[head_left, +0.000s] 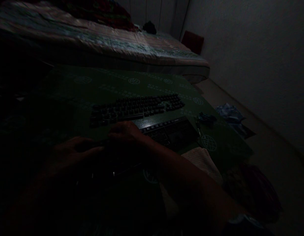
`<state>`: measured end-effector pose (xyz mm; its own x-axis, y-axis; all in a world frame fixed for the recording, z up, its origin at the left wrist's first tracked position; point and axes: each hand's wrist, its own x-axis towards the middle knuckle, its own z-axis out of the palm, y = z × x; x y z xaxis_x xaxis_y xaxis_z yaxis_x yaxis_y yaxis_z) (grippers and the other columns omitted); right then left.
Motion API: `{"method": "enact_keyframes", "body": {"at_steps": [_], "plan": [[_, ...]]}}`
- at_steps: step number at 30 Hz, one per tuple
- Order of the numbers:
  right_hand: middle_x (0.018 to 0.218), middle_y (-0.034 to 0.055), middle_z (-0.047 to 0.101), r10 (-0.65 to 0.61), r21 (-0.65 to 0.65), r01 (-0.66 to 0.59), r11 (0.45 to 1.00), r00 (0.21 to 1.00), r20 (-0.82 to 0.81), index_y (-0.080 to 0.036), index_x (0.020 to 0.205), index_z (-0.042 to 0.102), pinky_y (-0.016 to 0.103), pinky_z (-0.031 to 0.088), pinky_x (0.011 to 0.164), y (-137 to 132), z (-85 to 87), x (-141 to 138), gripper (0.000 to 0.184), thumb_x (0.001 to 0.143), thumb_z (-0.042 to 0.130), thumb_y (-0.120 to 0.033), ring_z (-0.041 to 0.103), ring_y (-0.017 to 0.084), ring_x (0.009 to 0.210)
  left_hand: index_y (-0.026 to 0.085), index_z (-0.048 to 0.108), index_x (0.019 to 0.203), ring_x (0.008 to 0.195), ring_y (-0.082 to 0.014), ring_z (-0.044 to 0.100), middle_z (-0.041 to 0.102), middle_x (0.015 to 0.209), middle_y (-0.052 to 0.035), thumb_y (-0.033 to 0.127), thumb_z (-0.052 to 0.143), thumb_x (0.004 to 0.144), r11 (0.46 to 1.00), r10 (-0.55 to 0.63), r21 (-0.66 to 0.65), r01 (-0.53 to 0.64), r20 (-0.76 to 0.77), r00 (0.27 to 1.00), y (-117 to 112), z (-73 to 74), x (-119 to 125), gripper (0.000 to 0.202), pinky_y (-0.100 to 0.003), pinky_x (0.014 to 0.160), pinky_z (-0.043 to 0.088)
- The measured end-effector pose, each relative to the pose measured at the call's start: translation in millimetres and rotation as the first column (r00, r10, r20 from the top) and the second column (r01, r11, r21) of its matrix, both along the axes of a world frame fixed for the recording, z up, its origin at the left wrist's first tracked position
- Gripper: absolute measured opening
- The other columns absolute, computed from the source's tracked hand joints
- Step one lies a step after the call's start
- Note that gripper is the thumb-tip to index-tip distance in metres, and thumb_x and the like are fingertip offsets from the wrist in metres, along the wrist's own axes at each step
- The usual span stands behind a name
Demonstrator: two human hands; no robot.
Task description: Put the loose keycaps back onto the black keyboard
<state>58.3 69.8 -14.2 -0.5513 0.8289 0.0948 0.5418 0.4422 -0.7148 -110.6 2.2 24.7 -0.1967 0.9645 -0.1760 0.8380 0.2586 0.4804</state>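
Note:
The scene is very dark. A black keyboard (180, 132) lies slanted on a green table, its right part showing and much of the rest under my hands or in shadow. My left hand (76, 149) grips the keyboard at its left end, thumb and fingers around the edge. Over the keyboard's left part, my right hand (124, 132) is closed with its fingers curled down; what they hold, if anything, is hidden. Beyond it, loose black keycaps (132, 108) lie spread out in rows like a keyboard's layout.
The green table (112, 87) has pale printed logos. A light cloth (201, 160) lies by my right forearm. Right of the keyboard are a thin tool (198, 126) and a dark crumpled item (206, 118). A bed (142, 49) stands behind; crumpled fabric (230, 114) lies past the right edge.

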Motion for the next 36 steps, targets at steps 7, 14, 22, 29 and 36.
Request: {"method": "enact_keyframes", "body": {"at_steps": [7, 14, 22, 29, 36], "plan": [[0.083, -0.0002, 0.065, -0.01, -0.014, 0.01, 1.0, 1.0, -0.008, -0.018, 0.084, 0.07, 0.02, 0.036, 0.062, -2.4, -0.8, 0.2, 0.016, 0.083, 0.058, -0.027, 0.057, 0.012, 0.075, 0.022, 0.059, 0.086, 0.087, -0.023, 0.062, 0.066, 0.098, -0.0014, 0.048, 0.062, 0.06, 0.995, 0.035, -0.093, -0.031, 0.039, 0.999, -1.6, 8.6, 6.3, 0.037, -0.027, 0.068, 0.05], [0.083, 0.0021, 0.065, 0.011, 0.046, -0.012, 0.999, 1.0, 0.025, -0.015, 0.086, 0.071, 0.022, 0.035, 0.062, -4.5, -0.3, -0.5, 0.018, 0.083, 0.057, -0.026, 0.056, 0.013, 0.074, 0.019, 0.059, 0.087, 0.089, -0.0245, 0.062, 0.065, 0.099, -0.0043, 0.048, 0.062, 0.06, 0.998, 0.012, -0.066, -0.005, 0.102, 0.995, -6.5, 8.5, 5.6, 0.039, -0.029, 0.07, 0.05], [0.074, 0.0019, 0.064, -0.035, -0.001, 0.035, 0.999, 0.999, -0.033, -0.014, 0.078, 0.071, 0.021, 0.037, 0.06, -15.0, -3.7, -0.8, 0.01, 0.077, 0.061, -0.016, 0.056, 0.012, 0.069, 0.02, 0.065, 0.081, 0.085, -0.022, 0.062, 0.066, 0.089, -0.0036, 0.052, 0.058, 0.068, 0.976, -0.205, 0.116, 0.184, 0.202, 0.958, -7.3, -13.4, -18.5, 0.036, -0.031, 0.075, 0.049], [0.073, 0.0009, 0.065, -0.029, 0.0, 0.029, 1.0, 0.998, -0.057, -0.017, 0.074, 0.071, 0.022, 0.041, 0.061, -21.1, -2.3, 1.5, 0.012, 0.075, 0.059, -0.016, 0.058, 0.012, 0.068, 0.018, 0.066, 0.079, 0.083, -0.0184, 0.061, 0.065, 0.085, -0.0041, 0.043, 0.046, 0.081, 0.943, -0.321, 0.179, 0.279, 0.274, 0.907, -9.8, -19.4, -29.4, 0.033, -0.03, 0.076, 0.046], [0.075, 0.0022, 0.067, -0.022, -0.088, 0.014, 0.996, 0.995, -0.097, -0.017, 0.076, 0.071, 0.024, 0.043, 0.062, -20.1, -1.4, 6.5, 0.014, 0.075, 0.057, -0.022, 0.06, 0.015, 0.07, 0.015, 0.069, 0.085, 0.087, -0.0214, 0.062, 0.068, 0.089, -0.0062, 0.038, 0.051, 0.078, 0.952, -0.3, 0.18, 0.248, 0.393, 0.869, -8.5, -25.3, -42.5, 0.03, -0.033, 0.08, 0.046]]}}
